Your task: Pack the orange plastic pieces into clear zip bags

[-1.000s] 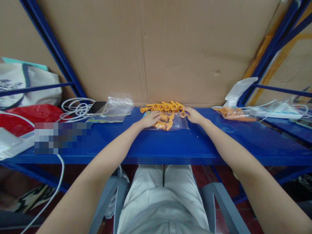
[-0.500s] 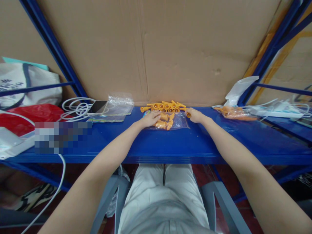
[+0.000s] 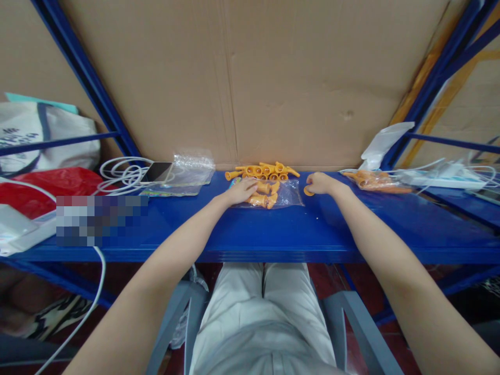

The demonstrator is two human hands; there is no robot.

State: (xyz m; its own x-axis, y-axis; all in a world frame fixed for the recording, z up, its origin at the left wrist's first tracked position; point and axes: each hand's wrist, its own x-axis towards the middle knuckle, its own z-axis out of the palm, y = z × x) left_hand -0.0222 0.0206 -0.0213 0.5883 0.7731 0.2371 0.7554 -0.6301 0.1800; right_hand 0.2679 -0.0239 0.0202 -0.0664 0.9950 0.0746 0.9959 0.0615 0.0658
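Observation:
A pile of small orange plastic pieces [image 3: 265, 171] lies at the back of the blue shelf [image 3: 273, 229], against the cardboard wall. More orange pieces sit in a clear plastic bag [image 3: 287, 195] just in front of the pile. My left hand [image 3: 242, 190] rests with curled fingers on the bag's left part, touching the pieces inside. My right hand [image 3: 322, 183] is closed in a pinch on one orange piece [image 3: 308, 191], held just right of the bag and low over the shelf.
At right lie another bag of orange pieces [image 3: 373, 180], a white bag [image 3: 385, 143] and white cables with a power strip [image 3: 441, 179]. At left are a coiled white cable [image 3: 121, 172], a phone [image 3: 156, 171], empty clear bags [image 3: 191, 166], red cloth [image 3: 50, 185] and a tote bag [image 3: 42, 133].
My right hand has drawn back from the orange pile to the right, carrying one orange piece past the bag's edge. My left hand stays on the bag.

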